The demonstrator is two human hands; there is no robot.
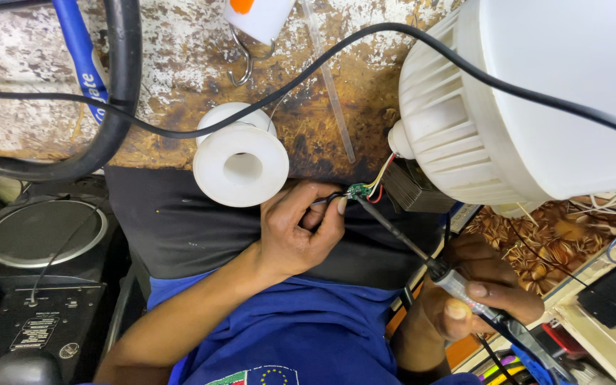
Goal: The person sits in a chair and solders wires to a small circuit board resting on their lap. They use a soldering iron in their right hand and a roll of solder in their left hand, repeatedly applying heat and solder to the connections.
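Observation:
My left hand (pixel 299 227) pinches a thin black wire whose end meets a small green circuit board (pixel 357 190). Coloured wires run from that board up to the base of a large white ribbed lamp housing (pixel 479 128) at the upper right. My right hand (pixel 483 292) grips a soldering iron (pixel 458 284) by its handle. The iron's dark tip (pixel 365 207) touches the circuit board from below right. A white solder spool (pixel 240 160) stands just above my left hand, at the edge of the worn brown bench.
A thick black cable (pixel 119 93) and a thinner black cord cross the stained bench top (pixel 180 64). A metal hook (pixel 244 68) hangs near the top. A dark device with a round disc (pixel 33 235) sits at the left. Cluttered tools lie at the lower right.

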